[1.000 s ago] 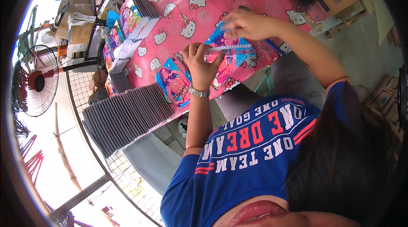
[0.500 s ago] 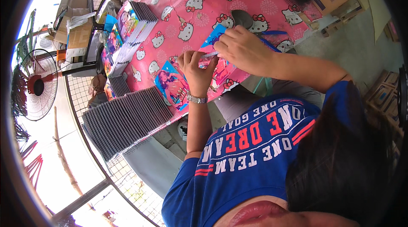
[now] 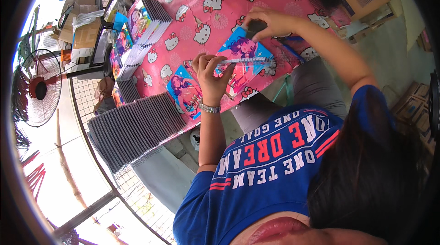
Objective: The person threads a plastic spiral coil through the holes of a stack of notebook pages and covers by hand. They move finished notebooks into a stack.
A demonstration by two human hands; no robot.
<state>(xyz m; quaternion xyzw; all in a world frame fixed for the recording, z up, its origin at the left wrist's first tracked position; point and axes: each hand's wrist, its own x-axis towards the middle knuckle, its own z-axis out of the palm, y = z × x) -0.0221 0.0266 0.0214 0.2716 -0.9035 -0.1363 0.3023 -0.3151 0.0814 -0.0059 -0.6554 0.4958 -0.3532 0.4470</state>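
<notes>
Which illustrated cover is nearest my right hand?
The cover between your left hand and right hand; the others lie farther left.

A thin, pale strip (image 3: 250,60) with little marks poked out rightward from the left grip (image 3: 212,76), above a blue-and-pink picture cover (image 3: 241,48). A dark, roundish thing (image 3: 255,27) sat between the right grip's (image 3: 271,23) thumb and fingers.

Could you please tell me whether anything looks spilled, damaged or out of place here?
Nothing clearly stands out. The large notebook stack looks orderly along its ridged side, the pink tablecloth shows no visible spill, and what shows of the colourful cover right of the left hand looks undamaged.
</notes>
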